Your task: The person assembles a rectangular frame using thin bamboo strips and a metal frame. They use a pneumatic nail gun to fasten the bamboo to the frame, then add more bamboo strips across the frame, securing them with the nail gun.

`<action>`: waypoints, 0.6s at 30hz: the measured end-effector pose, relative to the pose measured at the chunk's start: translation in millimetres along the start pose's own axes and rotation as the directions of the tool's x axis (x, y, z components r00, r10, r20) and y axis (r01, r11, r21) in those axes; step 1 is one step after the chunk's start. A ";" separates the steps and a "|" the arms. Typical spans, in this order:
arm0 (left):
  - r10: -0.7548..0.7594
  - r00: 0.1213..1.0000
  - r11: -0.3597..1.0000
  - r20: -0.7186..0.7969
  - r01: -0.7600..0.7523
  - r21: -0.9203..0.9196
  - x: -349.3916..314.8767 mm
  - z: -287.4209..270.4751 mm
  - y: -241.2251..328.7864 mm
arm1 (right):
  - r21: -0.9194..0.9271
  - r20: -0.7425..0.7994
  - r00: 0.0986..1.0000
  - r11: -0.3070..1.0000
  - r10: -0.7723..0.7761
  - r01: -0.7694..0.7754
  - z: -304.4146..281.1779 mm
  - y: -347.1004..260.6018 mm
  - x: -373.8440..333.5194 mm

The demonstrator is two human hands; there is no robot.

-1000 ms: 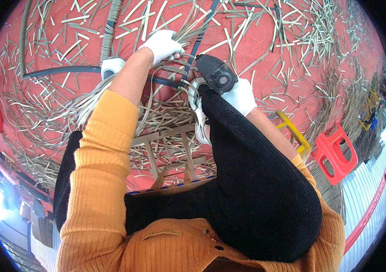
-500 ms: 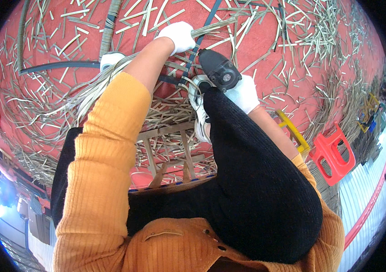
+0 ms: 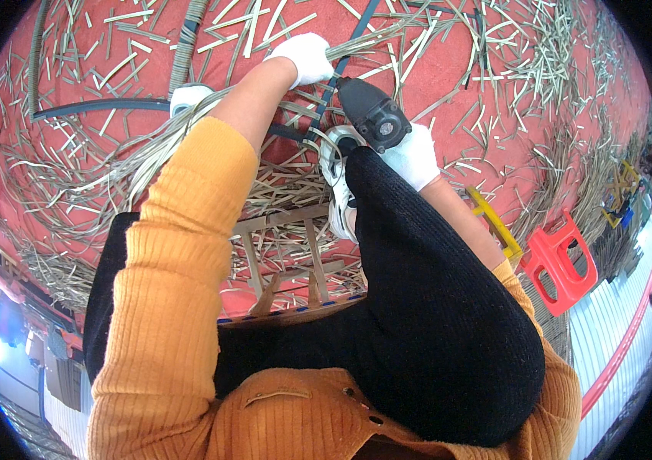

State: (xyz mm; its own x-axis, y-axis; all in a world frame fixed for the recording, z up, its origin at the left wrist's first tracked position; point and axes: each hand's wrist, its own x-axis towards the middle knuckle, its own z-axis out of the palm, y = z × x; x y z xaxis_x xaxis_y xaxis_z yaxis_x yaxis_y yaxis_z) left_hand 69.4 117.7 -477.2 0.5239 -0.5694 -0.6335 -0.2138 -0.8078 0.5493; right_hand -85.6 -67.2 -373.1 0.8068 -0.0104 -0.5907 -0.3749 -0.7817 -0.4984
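Observation:
My left hand [image 3: 304, 60], in a white glove, is closed around a few flat grey-green weaving strips [image 3: 364, 47] that stick out to its right, beside a dark bar of a frame [image 3: 328, 96]. In my right hand [image 3: 414, 159], also gloved in white, I hold a black power tool that looks like a staple gun [image 3: 372, 113]. Its narrow nose points up and left, close to my left hand and the bar. The fingers of my right hand are mostly hidden under the tool. A long bundle of loose strips [image 3: 138, 165] trails left beneath my left forearm.
My white shoes [image 3: 335, 172] [image 3: 190, 98] stand on the red floor [image 3: 448, 92] among scattered strip offcuts. Another bar wound with strips [image 3: 186, 50] lies at the upper left. A low wooden stool [image 3: 314, 253] is under me. Red plastic stool [image 3: 560, 262] and yellow piece [image 3: 494, 222] lie right.
My left hand has shifted slightly right and up with the strips. The tool has tilted a little, and its nose has come closer to my left hand.

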 end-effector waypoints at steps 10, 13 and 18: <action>-0.001 1.000 1.000 -0.016 0.001 0.001 4.7 4.5 -4.3 | -0.056 0.017 1.000 0.998 0.019 -0.018 0.0 -4.5 3.9; 0.002 1.000 1.000 0.013 -0.002 0.022 4.9 1.1 -1.4 | -0.008 0.029 0.999 0.999 0.037 -0.037 -1.2 -6.5 5.9; 0.077 0.992 0.989 -0.099 -0.089 -0.115 -25.4 -27.2 -8.8 | -0.029 -0.007 0.992 0.992 0.125 -0.125 -6.9 -3.9 1.5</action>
State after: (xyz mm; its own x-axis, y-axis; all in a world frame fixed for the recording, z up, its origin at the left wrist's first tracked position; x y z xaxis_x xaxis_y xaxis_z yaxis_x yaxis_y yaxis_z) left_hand 80.4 143.4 -451.0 0.5848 -0.6124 -0.5320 -0.1633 -0.7313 0.6622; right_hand -79.8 -68.4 -367.7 0.7569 -0.1125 -0.6438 -0.4596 -0.7920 -0.4020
